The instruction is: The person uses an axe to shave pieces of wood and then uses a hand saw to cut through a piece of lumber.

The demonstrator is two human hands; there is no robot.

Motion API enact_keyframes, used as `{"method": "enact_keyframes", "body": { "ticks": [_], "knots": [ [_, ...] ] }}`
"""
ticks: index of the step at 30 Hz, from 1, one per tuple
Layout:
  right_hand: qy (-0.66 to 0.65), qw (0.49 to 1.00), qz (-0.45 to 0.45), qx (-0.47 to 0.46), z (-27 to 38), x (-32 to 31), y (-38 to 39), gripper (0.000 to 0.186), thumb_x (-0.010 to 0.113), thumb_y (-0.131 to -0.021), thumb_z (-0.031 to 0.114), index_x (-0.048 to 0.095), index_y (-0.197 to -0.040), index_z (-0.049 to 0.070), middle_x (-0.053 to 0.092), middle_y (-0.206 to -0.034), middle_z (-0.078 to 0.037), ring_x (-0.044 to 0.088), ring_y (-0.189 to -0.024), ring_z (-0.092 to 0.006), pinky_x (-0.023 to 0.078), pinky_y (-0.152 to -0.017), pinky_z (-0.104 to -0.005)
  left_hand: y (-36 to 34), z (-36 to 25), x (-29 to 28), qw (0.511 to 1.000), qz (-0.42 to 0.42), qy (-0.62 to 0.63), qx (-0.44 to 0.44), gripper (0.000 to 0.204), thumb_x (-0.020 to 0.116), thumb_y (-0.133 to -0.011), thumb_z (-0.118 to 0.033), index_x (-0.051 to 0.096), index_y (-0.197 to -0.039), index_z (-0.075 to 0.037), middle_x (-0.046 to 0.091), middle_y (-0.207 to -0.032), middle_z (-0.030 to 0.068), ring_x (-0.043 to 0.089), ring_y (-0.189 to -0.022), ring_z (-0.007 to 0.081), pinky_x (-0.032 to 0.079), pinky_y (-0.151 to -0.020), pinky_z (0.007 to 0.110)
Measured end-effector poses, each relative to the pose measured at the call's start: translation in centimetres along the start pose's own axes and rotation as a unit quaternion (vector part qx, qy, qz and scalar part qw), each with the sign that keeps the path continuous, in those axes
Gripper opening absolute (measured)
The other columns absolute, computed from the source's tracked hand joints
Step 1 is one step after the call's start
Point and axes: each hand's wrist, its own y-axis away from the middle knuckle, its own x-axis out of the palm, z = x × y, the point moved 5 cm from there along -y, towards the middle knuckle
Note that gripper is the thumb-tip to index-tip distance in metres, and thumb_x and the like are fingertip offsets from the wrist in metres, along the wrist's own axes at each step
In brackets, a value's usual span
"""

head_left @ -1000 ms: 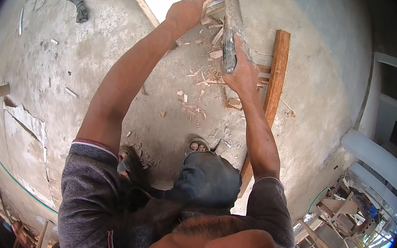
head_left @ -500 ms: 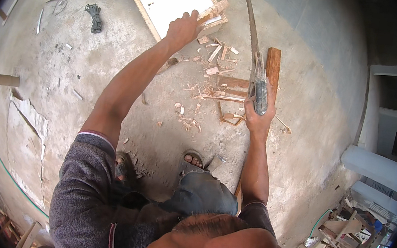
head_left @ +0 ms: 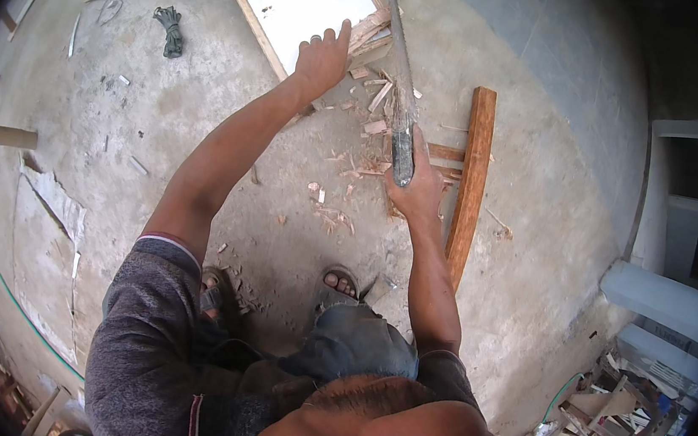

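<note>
My right hand (head_left: 418, 188) is wrapped round the dark handle of a handsaw (head_left: 401, 53), whose long blade points away from me. The blade passes close to the right end of a rough, pale piece of wood (head_left: 370, 30); whether it touches is unclear. That wood lies at the near right corner of a white board with wooden edging (head_left: 299, 0). My left hand (head_left: 323, 62) grips the wood's left end, its index finger stretched and the other fingers curled. The thumb is hidden.
Wood chips (head_left: 379, 98) litter the concrete below the board. A long brown wooden bar (head_left: 475, 163) lies right of my right hand, beside shorter pieces. A bundled dark rope (head_left: 169, 31) is at left, a scrap pile (head_left: 609, 416) at lower right. My sandalled feet (head_left: 341, 281) are near.
My right hand has moved left with the saw, from over the brown bar to beside the pale wood. My left hand stays at the wood, its index finger now straighter.
</note>
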Motion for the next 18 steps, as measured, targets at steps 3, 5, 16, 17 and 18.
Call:
{"method": "enact_keyframes", "body": {
  "ticks": [3,5,16,17,18],
  "knots": [
    [0.054,0.997,0.061,0.015,-0.1,1.9,-0.2,0.085,0.07,-0.071,0.016,0.032,-0.147,0.007,0.06,-0.117,-0.026,0.063,-0.097,-0.0429,0.052,-0.082,-0.0457,-0.5,-0.7,-0.5,0.998,0.039,0.054,-0.01,0.067,0.054,-0.092,-0.03,0.023,-0.147,-0.005,0.06,-0.103,0.0261,0.065,-0.084,0.0427,0.054,-0.071,0.05],
    [0.067,0.993,0.094,0.032,0.8,2.0,-0.3,0.088,0.07,-0.071,0.017,0.029,-0.148,0.008,0.057,-0.125,-0.027,0.061,-0.103,-0.0448,0.051,-0.087,-0.0468,-1.3,-0.6,-0.6,0.996,0.058,0.072,-0.007,0.067,0.053,-0.092,-0.027,0.023,-0.145,-0.001,0.063,-0.097,0.0273,0.066,-0.082,0.0424,0.054,-0.072,0.049],
    [0.11,0.968,0.19,0.118,2.1,2.2,-7.7,0.086,0.07,-0.072,0.018,0.031,-0.148,0.011,0.056,-0.126,-0.027,0.06,-0.103,-0.0455,0.049,-0.089,-0.0479,-2.0,-2.2,-1.0,0.99,0.112,0.086,0.002,0.064,0.049,-0.09,-0.019,0.022,-0.144,0.004,0.067,-0.087,0.0257,0.068,-0.081,0.0404,0.055,-0.072,0.046],
    [0.085,0.982,0.148,0.085,2.2,2.2,-6.6,0.084,0.07,-0.072,0.02,0.033,-0.147,0.012,0.057,-0.125,-0.027,0.06,-0.102,-0.0454,0.049,-0.088,-0.048,-1.9,-1.9,-1.1,0.991,0.109,0.084,-0.002,0.066,0.05,-0.089,-0.017,0.021,-0.144,0.004,0.067,-0.087,0.026,0.068,-0.081,0.0407,0.055,-0.071,0.046],
    [0.084,0.991,0.1,0.022,2.1,2.3,-4.8,0.083,0.069,-0.073,0.02,0.033,-0.147,0.013,0.058,-0.124,-0.027,0.06,-0.102,-0.0455,0.049,-0.088,-0.0482,-2.0,-1.7,-1.1,0.99,0.117,0.08,-0.004,0.066,0.05,-0.089,-0.017,0.021,-0.144,0.004,0.067,-0.087,0.0262,0.068,-0.081,0.0408,0.055,-0.071,0.046]
  ]
}}
